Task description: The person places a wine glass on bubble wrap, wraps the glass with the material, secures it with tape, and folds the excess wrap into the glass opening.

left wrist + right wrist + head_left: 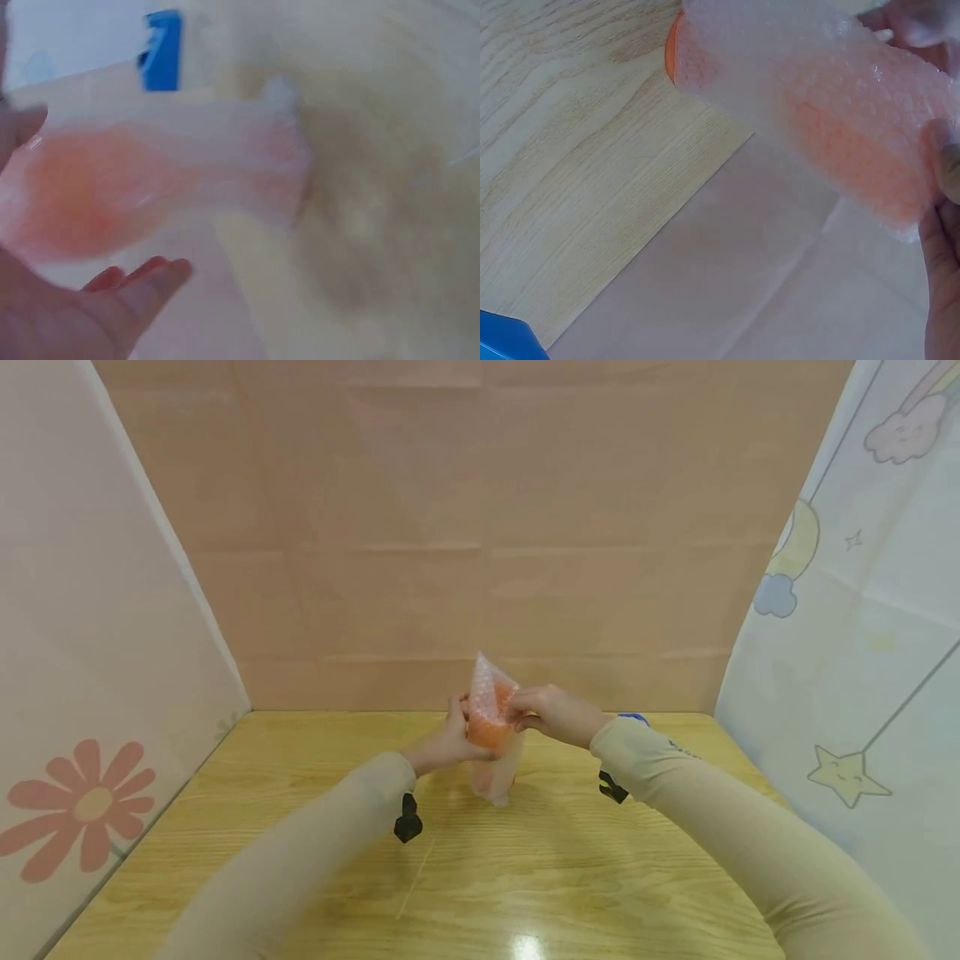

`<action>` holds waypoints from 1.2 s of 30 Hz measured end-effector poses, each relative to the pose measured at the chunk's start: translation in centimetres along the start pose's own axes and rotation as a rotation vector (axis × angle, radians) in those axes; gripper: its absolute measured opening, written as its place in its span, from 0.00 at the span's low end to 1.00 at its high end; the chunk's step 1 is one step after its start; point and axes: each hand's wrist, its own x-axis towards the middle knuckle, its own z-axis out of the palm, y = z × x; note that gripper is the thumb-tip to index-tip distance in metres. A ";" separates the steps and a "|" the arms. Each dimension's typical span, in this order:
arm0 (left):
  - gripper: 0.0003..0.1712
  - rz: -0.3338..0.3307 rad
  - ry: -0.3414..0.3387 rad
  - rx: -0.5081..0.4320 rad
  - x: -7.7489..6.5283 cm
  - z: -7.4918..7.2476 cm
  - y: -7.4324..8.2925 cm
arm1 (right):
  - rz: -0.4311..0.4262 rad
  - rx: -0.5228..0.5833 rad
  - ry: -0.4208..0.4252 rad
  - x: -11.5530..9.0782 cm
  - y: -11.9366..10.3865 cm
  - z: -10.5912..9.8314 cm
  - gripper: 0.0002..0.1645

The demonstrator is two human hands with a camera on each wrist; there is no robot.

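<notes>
An orange object (847,157) wrapped in bubble wrap (483,693) stands upright over the middle of the table. Through the wrap it looks wide at the top, narrower below and wider again at the foot; its kind is hard to make out. My left hand (444,743) holds the wide part from the left side, thumb and fingers around it. At the upper right edge of the wrap, my right hand (558,714) pinches the bubble wrap. A bare orange rim (672,49) shows at the foot end in the right wrist view. The left wrist view is blurred.
A blue object (163,52) of unclear kind lies on the table behind the right forearm. The wooden table (315,860) meets a tan backdrop (480,527) at the rear. Printed side panels (862,635) stand at both sides. Black pieces (407,818) hang at the wrists.
</notes>
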 end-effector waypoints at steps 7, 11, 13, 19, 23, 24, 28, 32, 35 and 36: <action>0.61 0.062 -0.073 0.052 0.6 -3.5 4.5 | -0.019 0.025 0.008 -0.5 0.4 -0.3 0.07; 0.52 0.166 -0.058 0.139 1.5 -4.0 6.0 | -0.032 0.028 0.028 -0.7 0.6 -0.3 0.07; 0.46 0.214 -0.046 0.223 1.8 -3.9 6.4 | -0.032 0.022 0.033 -0.8 0.6 -0.2 0.07; 0.29 0.406 -0.006 0.660 2.1 -3.3 6.9 | -0.018 0.030 0.051 -1.0 0.4 -0.1 0.07; 0.20 0.568 -0.017 0.789 2.0 -2.8 6.6 | 0.006 0.022 0.049 -1.1 0.4 -0.1 0.07; 0.19 0.573 -0.029 0.779 2.0 -2.7 6.5 | 0.009 0.018 0.047 -1.0 0.5 0.0 0.07; 0.13 0.490 -0.080 0.739 1.5 -2.3 6.0 | 0.000 -0.004 0.051 -0.9 0.7 0.3 0.08; 0.07 0.561 -0.087 0.875 1.2 -2.3 5.7 | -0.004 -0.002 0.056 -1.0 0.6 0.5 0.08; 0.06 0.676 -0.067 1.028 1.1 -2.7 5.6 | -0.003 0.011 0.060 -1.0 0.7 0.5 0.08; 0.08 0.699 -0.070 1.065 1.0 -2.9 5.6 | -0.003 0.011 0.063 -1.0 0.6 0.5 0.08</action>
